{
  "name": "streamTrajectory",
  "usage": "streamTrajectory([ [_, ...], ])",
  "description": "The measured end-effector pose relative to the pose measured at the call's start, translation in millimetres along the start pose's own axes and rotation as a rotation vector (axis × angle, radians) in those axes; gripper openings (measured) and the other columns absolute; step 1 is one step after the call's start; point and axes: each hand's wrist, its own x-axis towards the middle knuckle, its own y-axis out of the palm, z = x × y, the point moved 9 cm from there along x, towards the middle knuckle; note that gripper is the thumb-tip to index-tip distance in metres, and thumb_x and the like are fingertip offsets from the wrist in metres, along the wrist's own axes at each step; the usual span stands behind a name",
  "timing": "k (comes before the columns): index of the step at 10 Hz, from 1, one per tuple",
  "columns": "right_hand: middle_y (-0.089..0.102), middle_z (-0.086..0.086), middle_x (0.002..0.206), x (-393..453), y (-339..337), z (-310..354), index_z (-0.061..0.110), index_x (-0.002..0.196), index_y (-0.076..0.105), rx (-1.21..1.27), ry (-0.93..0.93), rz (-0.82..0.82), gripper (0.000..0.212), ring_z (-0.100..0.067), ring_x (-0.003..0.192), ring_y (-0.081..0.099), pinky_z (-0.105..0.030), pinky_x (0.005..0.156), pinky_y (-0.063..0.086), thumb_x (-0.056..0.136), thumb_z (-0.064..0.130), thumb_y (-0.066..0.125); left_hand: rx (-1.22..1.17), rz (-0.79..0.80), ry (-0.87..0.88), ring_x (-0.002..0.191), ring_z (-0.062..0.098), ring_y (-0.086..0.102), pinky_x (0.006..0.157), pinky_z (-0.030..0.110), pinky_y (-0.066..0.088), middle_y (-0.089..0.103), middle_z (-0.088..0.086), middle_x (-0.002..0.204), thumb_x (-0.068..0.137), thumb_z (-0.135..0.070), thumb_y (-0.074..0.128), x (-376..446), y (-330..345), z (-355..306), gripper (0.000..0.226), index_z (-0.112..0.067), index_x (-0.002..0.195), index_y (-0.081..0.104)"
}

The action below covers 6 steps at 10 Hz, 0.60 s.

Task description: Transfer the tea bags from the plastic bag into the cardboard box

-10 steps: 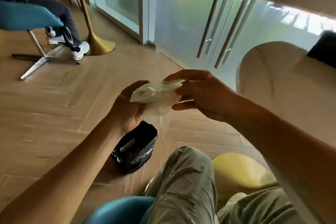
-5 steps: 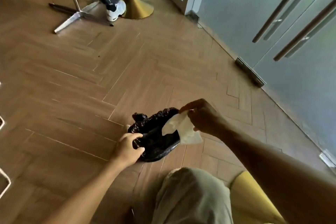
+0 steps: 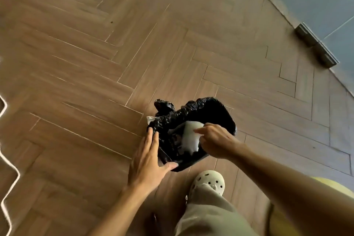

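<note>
My right hand [image 3: 214, 141] pinches a pale, crumpled plastic bag [image 3: 190, 137] over the open mouth of a small bin [image 3: 220, 115] lined with glossy, wrinkled black film. My left hand [image 3: 147, 161] is on the bin's near left side, fingers [image 3: 153, 140] straight and flat against the liner, thumb along the near rim. The thin, limp bag could snag the bunched liner or drift to the wooden floor [image 3: 95, 63] left of the bin if released off-centre. Any tea bags left inside would be thrown out too; I cannot tell whether it is empty. No cardboard box is in view. My perforated cream clog [image 3: 208, 180] sits just nearer than the bin.
</note>
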Motion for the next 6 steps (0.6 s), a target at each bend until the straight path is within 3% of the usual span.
streamTrajectory([
  [1, 0.057, -0.012, 0.127, 16.8, 39.7, 6.5, 0.014, 0.125, 0.057, -0.156, 0.007, 0.234, 0.036, -0.029, 0.121, 0.051, -0.038, 0.096, 0.046, 0.092, 0.020, 0.043, 0.023, -0.015, 0.021, 0.144, 0.013, 0.007, 0.110, 0.033, 0.031, -0.026, -0.012, 0.152, 0.071, -0.071, 0.054, -0.8, -0.2, -0.8, 0.109, -0.024, 0.149, -0.006],
  [2, 0.061, -0.013, 0.121, 22.9, 52.1, 10.1, 0.008, 0.120, 0.058, -0.170, 0.069, 0.331, 0.033, -0.031, 0.114, 0.057, -0.035, 0.090, 0.046, 0.093, 0.018, 0.042, 0.049, -0.024, 0.024, 0.144, 0.014, 0.006, 0.111, 0.032, 0.028, -0.026, -0.009, 0.152, 0.071, -0.074, 0.050, -1.2, 1.2, -1.6, 0.109, -0.022, 0.149, -0.006],
  [3, 0.062, -0.012, 0.117, 21.4, 46.2, 14.0, 0.009, 0.122, 0.058, -0.130, 0.114, 0.292, 0.036, -0.031, 0.107, 0.060, -0.035, 0.085, 0.049, 0.091, 0.020, 0.045, 0.091, -0.030, 0.013, 0.144, 0.015, 0.005, 0.110, 0.031, 0.026, -0.023, -0.007, 0.154, 0.072, -0.074, 0.050, -1.9, 0.3, -0.8, 0.109, -0.021, 0.149, -0.004],
  [4, 0.059, -0.008, 0.126, 10.8, 21.4, 17.2, 0.025, 0.134, 0.051, -0.006, 0.118, 0.191, 0.047, -0.030, 0.111, 0.058, -0.038, 0.090, 0.051, 0.088, 0.016, 0.046, 0.128, 0.014, -0.012, 0.144, 0.017, 0.003, 0.111, 0.033, 0.023, -0.024, -0.006, 0.154, 0.073, -0.074, 0.049, -4.9, 2.0, -0.9, 0.108, -0.020, 0.149, -0.005],
  [5, 0.054, -0.009, 0.134, -7.9, -21.5, 16.0, 0.031, 0.139, 0.045, 0.092, 0.136, 0.052, 0.054, -0.030, 0.117, 0.053, -0.038, 0.094, 0.047, 0.086, 0.019, 0.047, 0.155, 0.084, -0.064, 0.144, 0.022, 0.000, 0.112, 0.038, 0.021, -0.020, -0.002, 0.155, 0.076, -0.069, 0.053, -4.9, -2.1, -3.6, 0.103, -0.020, 0.150, -0.001],
  [6, 0.054, -0.010, 0.134, -30.8, -72.1, 19.2, 0.032, 0.138, 0.046, 0.141, 0.115, -0.119, 0.052, -0.029, 0.117, 0.054, -0.037, 0.095, 0.046, 0.087, 0.022, 0.052, 0.169, 0.093, -0.058, 0.144, 0.026, 0.003, 0.113, 0.042, 0.020, -0.002, 0.004, 0.158, 0.080, -0.057, 0.060, -7.3, -20.2, -25.4, 0.086, -0.022, 0.147, 0.019],
])
